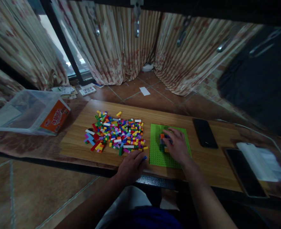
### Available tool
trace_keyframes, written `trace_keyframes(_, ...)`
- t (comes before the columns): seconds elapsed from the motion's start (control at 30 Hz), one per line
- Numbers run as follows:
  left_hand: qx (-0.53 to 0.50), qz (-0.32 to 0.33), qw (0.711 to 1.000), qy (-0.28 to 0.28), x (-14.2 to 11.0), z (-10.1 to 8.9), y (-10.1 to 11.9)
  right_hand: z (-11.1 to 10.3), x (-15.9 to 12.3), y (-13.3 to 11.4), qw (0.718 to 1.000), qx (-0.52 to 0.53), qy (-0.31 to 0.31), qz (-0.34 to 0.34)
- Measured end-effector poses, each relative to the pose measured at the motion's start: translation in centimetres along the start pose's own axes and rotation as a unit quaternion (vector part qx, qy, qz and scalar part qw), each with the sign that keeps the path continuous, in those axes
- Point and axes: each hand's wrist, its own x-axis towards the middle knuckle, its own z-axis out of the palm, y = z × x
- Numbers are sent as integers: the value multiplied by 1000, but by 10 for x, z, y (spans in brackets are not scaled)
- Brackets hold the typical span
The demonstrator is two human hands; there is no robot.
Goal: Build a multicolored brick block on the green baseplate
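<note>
My left hand [132, 165] rests at the front edge of the board, beside the loose pile of small toy bricks [121, 133]. Its fingers are curled together, with a blue brick [144, 157] at the fingertips. On the right, my right hand [177, 144] reaches over a green studded baseplate [156, 159]. Thumb and fingers close around a small build of bricks [162, 140] that stands on the plate, with orange, dark and yellow pieces showing. The hand hides part of that build.
A black phone [204, 133] lies right of the baseplate, with a dark tablet-like device [246, 173] and a white object [257, 161] farther right. At the left stands a clear plastic bin [30, 108] with an orange label. Metal clips [137, 27] hang overhead.
</note>
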Motion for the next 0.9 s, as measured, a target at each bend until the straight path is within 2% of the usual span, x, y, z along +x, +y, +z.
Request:
trace_keyframes(0.13, -12, -6, 1000, -2, -1, 0, 1, 0, 9, 12, 998, 8, -56, -31)
trace_keyframes(0.43, -8, -5, 1000, -11, -1, 2, 2, 0, 16, 25, 993, 22, -104, -50)
trace_keyframes(0.67, -16, -4, 1000, 0, 0, 1, 3, -1, 22, 24, 990, 22, -131, -49)
trace_keyframes(0.9, -18, -5, 1000, -7, 0, 0, 3, 1, 20, 28, 991, 31, -123, -46)
